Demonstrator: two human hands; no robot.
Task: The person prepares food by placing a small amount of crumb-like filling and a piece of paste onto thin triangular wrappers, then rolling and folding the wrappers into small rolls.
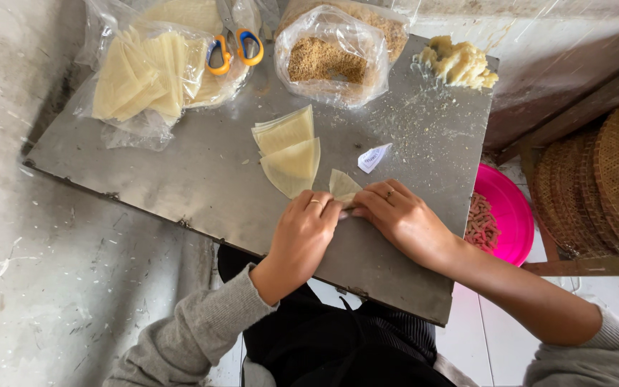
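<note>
Under our fingers lies the thin, pale-yellow, wedge-shaped pastry wrapper (342,185), flat on the grey metal work board (202,179) near its front edge. Our left hand (302,233) curls down over the wrapper's near edge, fingertips pressed on it, and our right hand (399,218) pinches the same edge from the other side; both hands are closed on the sheet, and what lies beneath them is hidden. We judge the wrapper light, limp and easily torn, so it is best taken at the edge with fingertips, gently, not by the thin point.

Just behind it sit two fanned stacks of like pale wedge-shaped wrappers (289,150), touching one another. Just to the right of them lies a small white folded paper slip (372,158). At the board's far left a clear plastic bag of cut yellow wrappers (141,75) lies open, with orange-and-blue-handled scissors (232,49) resting on it. Beside it stands a clear plastic bag of brown crumbly filling (327,61), and at the far right corner a lump of pale yellow mash (460,63). Below the board's right side a bright pink round plastic basin (506,208) holds brownish rolled pieces (481,226).
</note>
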